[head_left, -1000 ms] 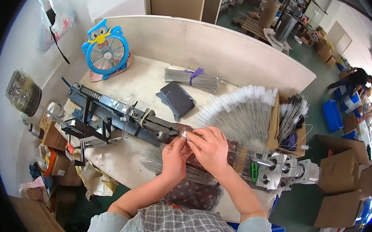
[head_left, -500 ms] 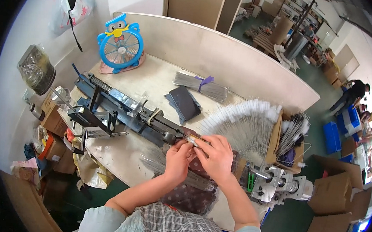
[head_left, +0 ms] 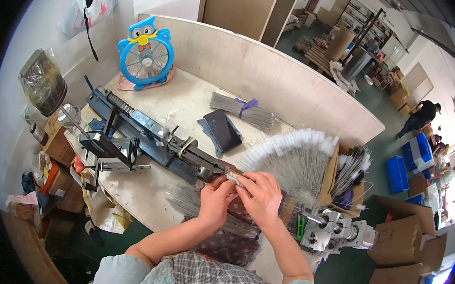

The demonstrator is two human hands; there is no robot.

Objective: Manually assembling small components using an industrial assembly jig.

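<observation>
My left hand (head_left: 214, 204) and my right hand (head_left: 260, 196) meet at the near end of a long dark metal bench device (head_left: 171, 147). The fingers of both are pinched together. Between the fingertips shows a small pale, shiny piece (head_left: 233, 178), too small to name. Beneath my hands, loose thin metal wires (head_left: 181, 199) lie beside a brown dotted cloth (head_left: 231, 246). Right of my hands, many thin wire brushes with white tips (head_left: 285, 148) are fanned out on the table.
Behind the device lie a dark phone (head_left: 222, 131) and a wire bundle with a purple tie (head_left: 243, 110). A blue owl-shaped fan (head_left: 146, 57) stands far left. A silver machine (head_left: 334, 231) sits at the right edge, near a carton of brushes (head_left: 358, 191). People work at the far right.
The view has shifted slightly, so the scene sits a little further left. Both hands stay together at the device's end, with the fingers only slightly moved.
</observation>
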